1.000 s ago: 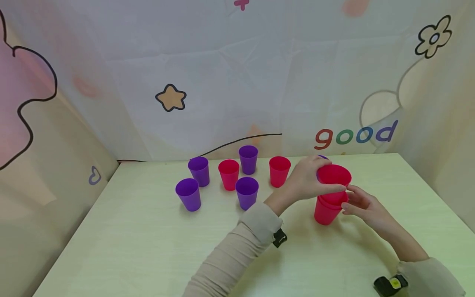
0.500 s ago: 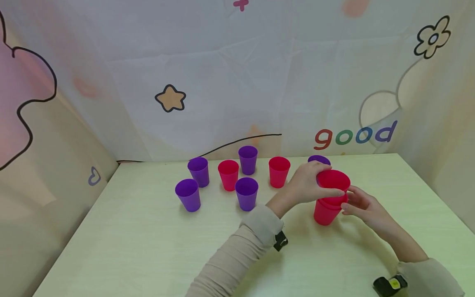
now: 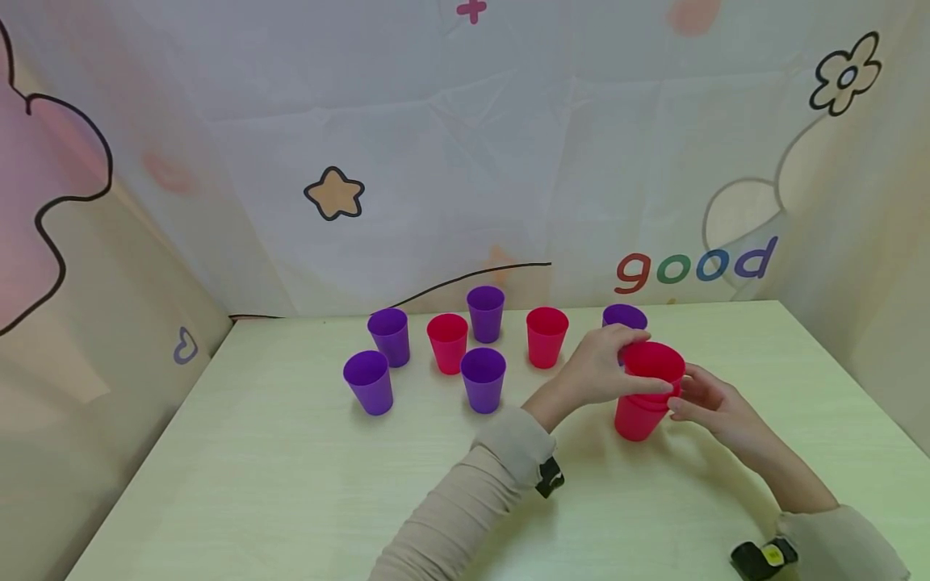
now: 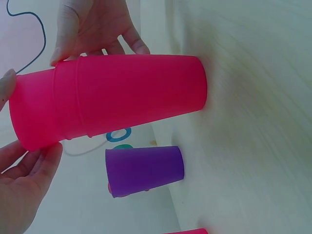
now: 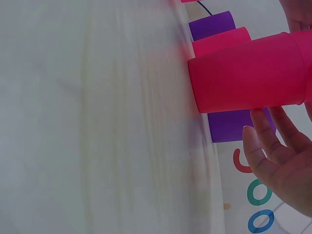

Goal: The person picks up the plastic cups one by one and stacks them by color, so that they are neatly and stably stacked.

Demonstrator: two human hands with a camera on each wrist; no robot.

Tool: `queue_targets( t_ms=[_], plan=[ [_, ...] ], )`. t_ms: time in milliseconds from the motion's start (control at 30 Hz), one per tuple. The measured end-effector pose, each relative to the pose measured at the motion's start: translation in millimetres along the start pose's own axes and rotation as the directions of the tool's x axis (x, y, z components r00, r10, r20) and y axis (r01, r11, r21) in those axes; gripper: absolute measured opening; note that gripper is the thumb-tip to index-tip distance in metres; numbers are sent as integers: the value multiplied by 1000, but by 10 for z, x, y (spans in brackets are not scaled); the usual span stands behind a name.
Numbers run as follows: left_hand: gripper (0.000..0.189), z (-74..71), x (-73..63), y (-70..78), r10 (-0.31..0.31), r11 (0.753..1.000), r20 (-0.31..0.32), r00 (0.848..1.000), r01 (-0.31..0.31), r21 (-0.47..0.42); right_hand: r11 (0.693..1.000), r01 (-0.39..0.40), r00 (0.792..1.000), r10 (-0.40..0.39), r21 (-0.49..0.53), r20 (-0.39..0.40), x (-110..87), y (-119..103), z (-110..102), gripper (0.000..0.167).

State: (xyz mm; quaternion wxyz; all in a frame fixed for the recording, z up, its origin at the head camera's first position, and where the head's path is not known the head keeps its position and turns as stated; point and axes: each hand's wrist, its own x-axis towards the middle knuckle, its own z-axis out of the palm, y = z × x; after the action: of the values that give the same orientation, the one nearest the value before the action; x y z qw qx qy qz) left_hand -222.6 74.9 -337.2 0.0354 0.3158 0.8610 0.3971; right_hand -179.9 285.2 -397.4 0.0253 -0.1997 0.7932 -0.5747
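With thumb and fingers, my left hand point(image 3: 599, 367) grips the rim of a red plastic cup point(image 3: 656, 359), nested in a red stack point(image 3: 638, 424) standing upright at the table's right side. Two rim edges below the held cup point(image 4: 34, 109) show in the left wrist view. From the right, my right hand point(image 3: 715, 403) rests its fingertips against the stack's side. Its fingers point(image 5: 265, 129) look loosely extended in the right wrist view, not wrapped around. Just behind the stack stands a purple cup point(image 3: 623, 315), partly hidden by my left hand.
Left of my left hand stand a red cup point(image 3: 546, 339) and another red cup point(image 3: 447, 345). Purple cups stand among and beside them, at the back point(image 3: 486, 315), in front point(image 3: 483, 383) and further left point(image 3: 369, 386). A printed curtain point(image 3: 465, 161) hangs behind the table point(image 3: 254, 484).
My left hand has moved down with the red cup, which sits deeper in the stack. More of the purple cup behind shows. My right hand has stayed in place.
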Motion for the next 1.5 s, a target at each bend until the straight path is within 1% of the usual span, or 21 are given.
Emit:
queue_targets(
  t_ms=[133,467,800,1000,1133,1267,1333,1400,1500],
  plan=[
    [68,20,-3,-16,2,1000,2,1000,-2,9,1000,7,1000,-7,2,3,1,5,-1,48],
    [68,82,-16,-67,10,1000,-5,1000,-10,-11,999,26,999,-27,21,20,13,15,-16,48],
    [67,150,-8,-110,10,1000,12,1000,-10,-8,1000,10,1000,-10,-1,10,8,46,-17,50],
    [68,160,-26,-109,1,1000,12,1000,0,-23,1000,15,1000,-15,-4,13,6,48,-22,50],
    [71,130,-71,-108,-6,1000,12,1000,7,-25,1000,15,1000,-15,6,18,11,45,-19,50],
    [72,69,-154,-132,-22,1000,7,1000,22,-7,1000,17,1000,-18,12,19,18,44,-14,48],
    [71,38,-202,-156,-33,999,2,999,33,-13,1000,19,1000,-19,11,15,22,43,-12,48],
    [71,7,-248,-184,-39,999,-1,999,39,-30,1000,17,1000,-17,9,12,24,44,-13,47],
    [69,-43,-310,-224,-30,997,-19,999,28,-77,1000,13,1000,-13,7,9,29,48,-16,47]
  ],
)
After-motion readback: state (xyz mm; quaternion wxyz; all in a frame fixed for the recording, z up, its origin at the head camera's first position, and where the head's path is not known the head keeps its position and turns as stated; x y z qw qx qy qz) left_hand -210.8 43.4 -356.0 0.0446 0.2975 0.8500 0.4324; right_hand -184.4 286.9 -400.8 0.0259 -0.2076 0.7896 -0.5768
